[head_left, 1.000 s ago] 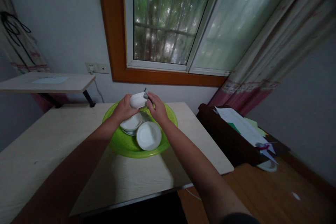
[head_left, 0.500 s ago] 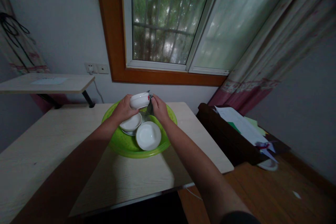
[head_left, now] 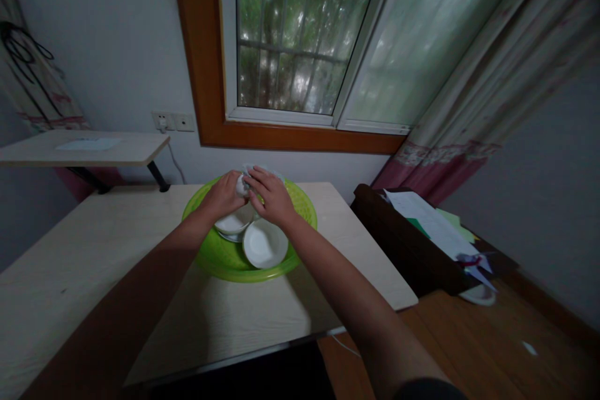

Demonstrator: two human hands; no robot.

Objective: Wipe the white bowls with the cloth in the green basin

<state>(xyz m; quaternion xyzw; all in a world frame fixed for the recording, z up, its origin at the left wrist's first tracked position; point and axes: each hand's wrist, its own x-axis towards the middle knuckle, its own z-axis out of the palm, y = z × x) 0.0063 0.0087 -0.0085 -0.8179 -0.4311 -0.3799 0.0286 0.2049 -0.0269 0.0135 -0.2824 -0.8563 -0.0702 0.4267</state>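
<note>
A green plastic basin [head_left: 220, 257] sits on the pale wooden table [head_left: 70, 275]. Over its far side my left hand [head_left: 224, 195] grips a small white bowl [head_left: 242, 184], mostly hidden by both hands. My right hand [head_left: 267, 195] lies across the bowl with its fingers curled over it. Below them in the basin rest a white bowl [head_left: 233, 222] and a white plate [head_left: 265, 243].
A small side table [head_left: 84, 147] stands at the left by the wall. To the right is a dark cabinet [head_left: 412, 250] with papers [head_left: 431, 222] on top. A window [head_left: 290, 37] and a curtain [head_left: 492, 75] are behind the table.
My right hand has moved from the bowl's right side onto and across it, covering it. The grey item seen beside the bowl earlier is out of sight. My left hand has stayed put.
</note>
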